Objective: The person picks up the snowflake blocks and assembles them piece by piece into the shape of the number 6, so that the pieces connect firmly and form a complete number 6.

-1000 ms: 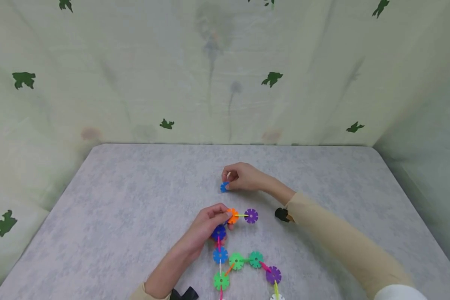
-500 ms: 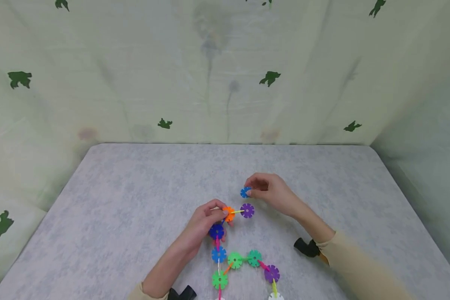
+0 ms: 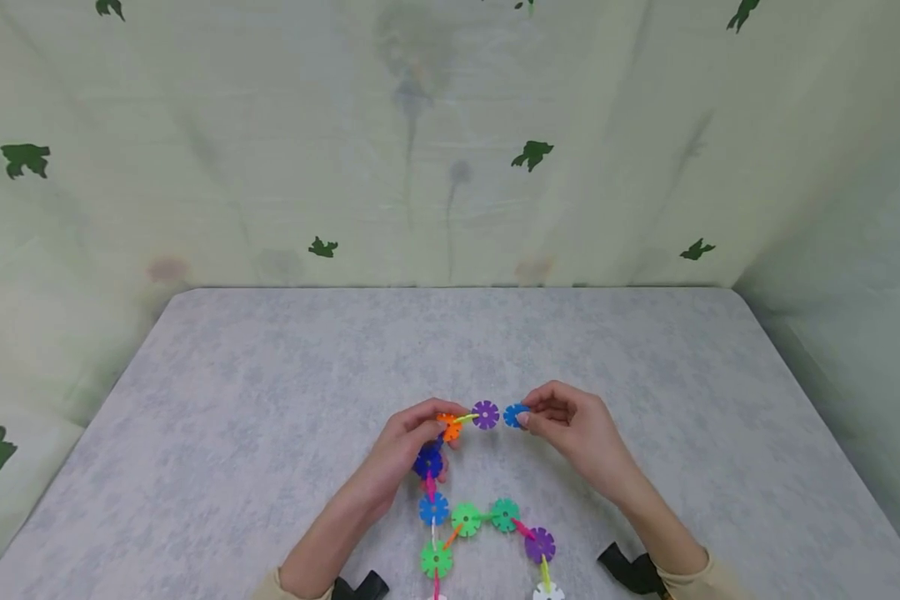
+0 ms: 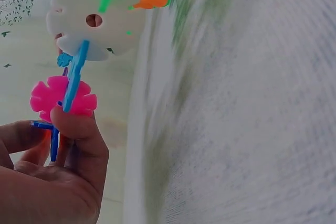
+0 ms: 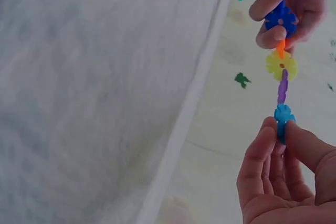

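In the head view my left hand [image 3: 399, 450] grips a chain of notched snowflake discs near its orange disc [image 3: 450, 428] and dark blue disc [image 3: 428, 463]. Beyond the fingers, a yellow disc [image 5: 283, 66] joins the orange disc to a purple disc [image 3: 485, 415] at the chain's end. Between thumb and fingers, my right hand [image 3: 581, 433] pinches a blue disc [image 3: 513, 416], just right of the purple one. A slim gap shows between them in the head view; the right wrist view leaves contact unclear. Part of the left-hand grip is hidden behind the discs.
Nearer me the chain continues through a light blue disc [image 3: 433, 508], green discs [image 3: 437, 559], a lower purple disc [image 3: 540, 545] and a white disc [image 3: 548, 592] at the frame's bottom. Patterned cloth [image 3: 450, 167] surrounds the grey tabletop [image 3: 270, 367].
My right hand has carried the blue disc from above the chain rightward and down, to beside the purple disc. The left hand keeps its grip and has hardly moved.
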`<action>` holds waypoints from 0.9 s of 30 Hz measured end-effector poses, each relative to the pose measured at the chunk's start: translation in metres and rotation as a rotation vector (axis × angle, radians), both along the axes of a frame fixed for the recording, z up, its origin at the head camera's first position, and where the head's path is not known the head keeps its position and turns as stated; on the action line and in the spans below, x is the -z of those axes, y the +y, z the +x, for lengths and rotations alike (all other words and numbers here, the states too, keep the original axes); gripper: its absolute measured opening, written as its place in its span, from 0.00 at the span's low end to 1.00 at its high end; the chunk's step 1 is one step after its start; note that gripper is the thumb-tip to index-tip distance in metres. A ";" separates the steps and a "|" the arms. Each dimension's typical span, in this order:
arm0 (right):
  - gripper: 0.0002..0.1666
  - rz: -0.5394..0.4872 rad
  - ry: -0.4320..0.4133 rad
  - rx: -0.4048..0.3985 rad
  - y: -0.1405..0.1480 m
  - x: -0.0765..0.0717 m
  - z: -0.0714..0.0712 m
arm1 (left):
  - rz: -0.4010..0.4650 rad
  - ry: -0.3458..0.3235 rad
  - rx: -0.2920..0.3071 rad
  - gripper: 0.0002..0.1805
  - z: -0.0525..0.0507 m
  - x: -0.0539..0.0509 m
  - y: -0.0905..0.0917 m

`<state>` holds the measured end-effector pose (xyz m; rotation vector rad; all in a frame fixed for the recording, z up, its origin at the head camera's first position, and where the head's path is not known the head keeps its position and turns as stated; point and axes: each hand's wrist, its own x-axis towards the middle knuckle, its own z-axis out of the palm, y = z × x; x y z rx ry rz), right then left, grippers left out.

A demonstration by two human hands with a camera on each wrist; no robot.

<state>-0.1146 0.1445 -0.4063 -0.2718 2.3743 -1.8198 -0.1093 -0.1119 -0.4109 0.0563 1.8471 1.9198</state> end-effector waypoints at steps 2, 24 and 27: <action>0.07 -0.011 0.009 0.015 -0.001 0.000 0.002 | -0.014 0.011 -0.005 0.14 0.000 0.000 0.001; 0.05 -0.124 0.098 -0.005 -0.013 -0.001 0.010 | -0.009 0.030 -0.121 0.14 0.004 0.003 0.011; 0.05 -0.118 0.095 -0.020 -0.013 -0.002 0.010 | -0.013 0.029 -0.122 0.14 0.004 0.003 0.011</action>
